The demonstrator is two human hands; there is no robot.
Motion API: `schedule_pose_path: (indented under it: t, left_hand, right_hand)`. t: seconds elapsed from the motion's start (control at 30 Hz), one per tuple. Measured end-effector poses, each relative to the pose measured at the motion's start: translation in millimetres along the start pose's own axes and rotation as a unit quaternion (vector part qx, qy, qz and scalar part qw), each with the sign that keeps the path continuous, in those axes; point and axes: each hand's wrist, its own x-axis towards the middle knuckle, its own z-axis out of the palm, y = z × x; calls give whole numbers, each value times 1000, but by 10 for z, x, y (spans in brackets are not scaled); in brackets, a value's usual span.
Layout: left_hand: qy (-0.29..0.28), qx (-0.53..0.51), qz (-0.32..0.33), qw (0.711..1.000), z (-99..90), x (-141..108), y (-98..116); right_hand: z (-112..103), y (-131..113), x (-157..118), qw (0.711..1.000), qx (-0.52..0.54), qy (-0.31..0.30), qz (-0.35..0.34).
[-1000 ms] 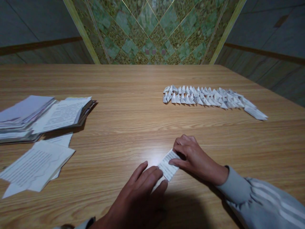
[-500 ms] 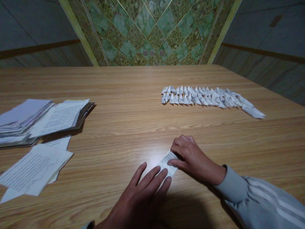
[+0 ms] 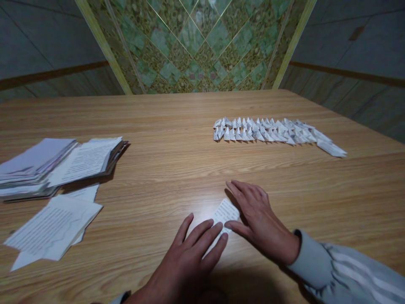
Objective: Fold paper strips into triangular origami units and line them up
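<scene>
A small folded piece of printed paper (image 3: 226, 211) lies flat on the wooden table (image 3: 152, 169) in front of me. My left hand (image 3: 193, 249) rests over its lower left part with the fingers spread, fingertips on the paper. At its right edge is my right hand (image 3: 257, 215), thumb touching the print and the other fingers stretched out beyond the paper's far side. Neither hand grips anything. The paper's lower end is partly hidden beneath my left fingers.
Two rows of folded white paper pieces (image 3: 262, 130) stand toward the back right. On the left lie a thick stack of papers (image 3: 38, 156) and an open booklet with printed pages (image 3: 90, 158). Several loose printed sheets (image 3: 53, 223) lie nearer to me. A tiled wall (image 3: 202, 50) rises behind the table.
My right hand has opened from a bent-finger grip on the paper's upper right edge to stretched fingers. More of the paper shows. My left hand stays nearly in place; the view has shifted slightly.
</scene>
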Motion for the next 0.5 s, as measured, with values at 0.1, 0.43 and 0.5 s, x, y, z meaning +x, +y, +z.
schedule_pose_path:
  t: [0.1, 0.43, 0.5]
  left_hand:
    - [-1, 3, 5, 1000, 17, -8, -11]
    - [-37, 45, -7, 998, -178, 52, 64]
    - [-26, 52, -20, 998, -175, 42, 93]
  right_hand:
    - [29, 56, -34, 1000, -10, 2, 25]
    - [29, 271, -2, 997, 0, 65, 30]
    - [-15, 237, 25, 995, 19, 100, 17]
